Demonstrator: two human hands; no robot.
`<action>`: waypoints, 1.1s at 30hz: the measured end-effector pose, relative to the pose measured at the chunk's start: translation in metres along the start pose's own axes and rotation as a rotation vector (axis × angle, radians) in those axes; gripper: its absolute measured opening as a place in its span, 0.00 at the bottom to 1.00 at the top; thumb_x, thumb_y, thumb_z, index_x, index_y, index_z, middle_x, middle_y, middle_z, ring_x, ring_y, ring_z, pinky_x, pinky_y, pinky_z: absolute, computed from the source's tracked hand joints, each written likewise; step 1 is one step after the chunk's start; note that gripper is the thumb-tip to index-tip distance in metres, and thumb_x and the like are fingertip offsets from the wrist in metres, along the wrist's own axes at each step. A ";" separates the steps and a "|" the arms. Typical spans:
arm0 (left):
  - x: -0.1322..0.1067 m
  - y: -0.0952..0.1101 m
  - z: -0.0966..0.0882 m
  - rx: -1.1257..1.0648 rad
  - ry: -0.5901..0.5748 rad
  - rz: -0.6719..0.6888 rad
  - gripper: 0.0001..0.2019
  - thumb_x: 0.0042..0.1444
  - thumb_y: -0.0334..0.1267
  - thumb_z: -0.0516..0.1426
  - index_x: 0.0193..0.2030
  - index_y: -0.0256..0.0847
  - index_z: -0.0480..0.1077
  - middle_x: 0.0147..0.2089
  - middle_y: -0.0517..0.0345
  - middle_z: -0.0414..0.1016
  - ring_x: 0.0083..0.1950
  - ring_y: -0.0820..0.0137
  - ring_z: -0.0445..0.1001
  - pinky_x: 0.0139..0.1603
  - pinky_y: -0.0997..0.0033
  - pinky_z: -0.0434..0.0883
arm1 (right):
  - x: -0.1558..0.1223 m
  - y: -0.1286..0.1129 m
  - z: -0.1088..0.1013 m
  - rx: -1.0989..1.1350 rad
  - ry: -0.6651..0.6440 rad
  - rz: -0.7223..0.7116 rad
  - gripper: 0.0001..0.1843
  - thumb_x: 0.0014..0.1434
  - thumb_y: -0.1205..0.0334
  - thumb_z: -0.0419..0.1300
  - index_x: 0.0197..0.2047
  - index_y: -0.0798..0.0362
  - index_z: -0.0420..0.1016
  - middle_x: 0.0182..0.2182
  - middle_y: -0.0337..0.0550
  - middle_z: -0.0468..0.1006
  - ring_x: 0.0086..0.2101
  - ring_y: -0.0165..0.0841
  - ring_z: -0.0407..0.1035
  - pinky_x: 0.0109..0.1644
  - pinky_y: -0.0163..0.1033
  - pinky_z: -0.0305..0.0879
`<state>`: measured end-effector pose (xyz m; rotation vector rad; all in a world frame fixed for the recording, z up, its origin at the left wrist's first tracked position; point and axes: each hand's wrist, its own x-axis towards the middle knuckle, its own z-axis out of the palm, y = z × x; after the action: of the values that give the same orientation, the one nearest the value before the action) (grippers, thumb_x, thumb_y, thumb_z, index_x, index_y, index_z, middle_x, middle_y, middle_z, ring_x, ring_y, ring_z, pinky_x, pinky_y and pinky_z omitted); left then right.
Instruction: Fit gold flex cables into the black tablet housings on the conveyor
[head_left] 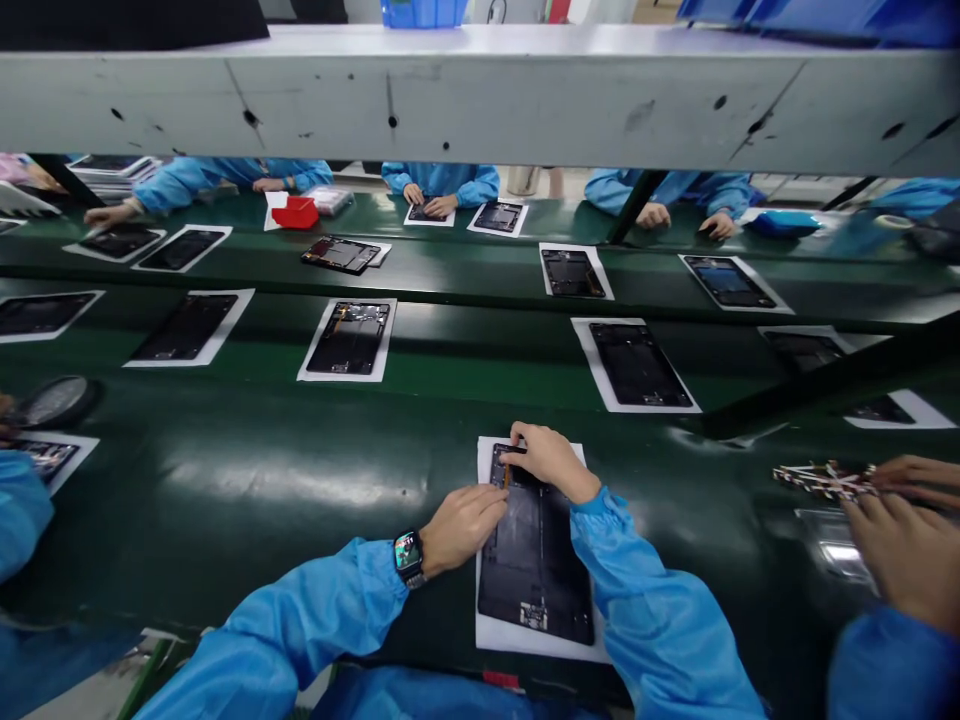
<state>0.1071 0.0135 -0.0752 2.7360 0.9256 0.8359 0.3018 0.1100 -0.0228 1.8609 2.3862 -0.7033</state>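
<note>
A black tablet housing (536,560) lies on a white sheet (540,644) in front of me, with a small circuit piece near its lower edge. A narrow orange flex cable (506,476) runs near its upper left corner. My left hand (466,524), a watch on the wrist, reaches in from the left with its fingers together at the cable's lower end. From the right, my right hand (551,462) pinches at the cable's upper end with thumb and forefinger. The fingertips partly hide the cable.
Tablet housings on white sheets, such as this one (349,340), line the green bench (247,470). A co-worker's hands (900,540) hold small parts (825,480) at right. A grey shelf beam (480,110) spans above. A dark post (825,385) slants at right. A red bin (295,212) stands across.
</note>
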 end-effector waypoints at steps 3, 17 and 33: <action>0.001 0.004 0.002 0.024 -0.033 0.003 0.11 0.68 0.30 0.47 0.46 0.34 0.71 0.51 0.48 0.77 0.54 0.66 0.75 0.54 0.64 0.75 | -0.001 0.003 -0.002 0.026 0.009 -0.070 0.11 0.56 0.54 0.65 0.36 0.48 0.68 0.34 0.39 0.77 0.36 0.35 0.71 0.33 0.35 0.52; -0.002 -0.002 0.029 0.313 -0.173 0.095 0.15 0.69 0.41 0.48 0.44 0.43 0.77 0.55 0.62 0.76 0.55 0.74 0.74 0.44 0.80 0.77 | 0.024 0.032 0.026 0.114 -0.112 -0.014 0.15 0.51 0.46 0.60 0.25 0.44 0.60 0.20 0.39 0.74 0.23 0.41 0.70 0.27 0.39 0.53; -0.004 0.005 -0.001 0.078 -0.100 0.033 0.12 0.68 0.30 0.47 0.47 0.34 0.71 0.53 0.48 0.76 0.55 0.64 0.73 0.49 0.64 0.74 | 0.006 0.008 -0.002 -0.001 -0.053 0.048 0.18 0.53 0.45 0.67 0.37 0.48 0.69 0.33 0.41 0.78 0.36 0.37 0.72 0.30 0.36 0.47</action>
<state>0.1065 0.0069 -0.0752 2.8373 0.9151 0.6752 0.3081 0.1181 -0.0258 1.8674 2.3018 -0.7386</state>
